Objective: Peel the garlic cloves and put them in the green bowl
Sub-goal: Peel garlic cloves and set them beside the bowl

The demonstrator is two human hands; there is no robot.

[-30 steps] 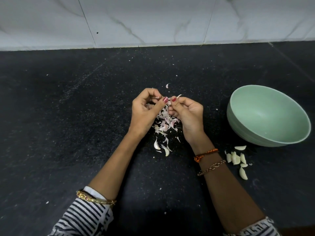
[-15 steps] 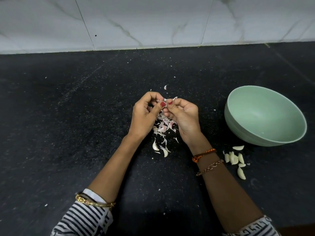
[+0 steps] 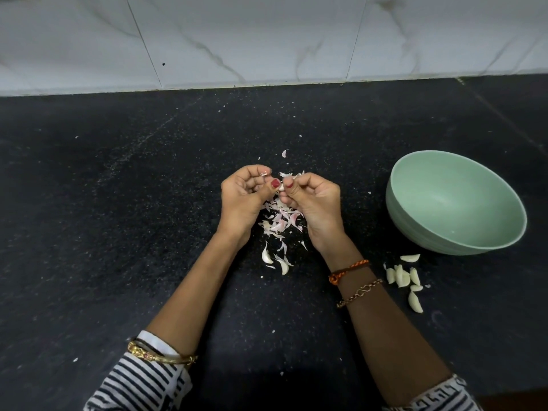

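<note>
The black desk [image 3: 118, 232] carries everything within arm's reach. The green bowl [image 3: 456, 241] sits to the right, apparently empty, beside peeled garlic cloves [image 3: 403, 277] probably parked for one transfer. Both hands work above the skin pile [image 3: 280, 219] so scraps fall together. Left hand [image 3: 243, 197] and right hand [image 3: 314, 200] each have their grip pinched on one small clove [image 3: 281, 187]. No writing or labels visible.

A black speckled counter [image 3: 118, 232] carries a green bowl [image 3: 456, 250]. Just in front of the bowl lie peeled garlic cloves [image 3: 403, 277]; well to its left sits a pile of garlic skins [image 3: 280, 221].
</note>
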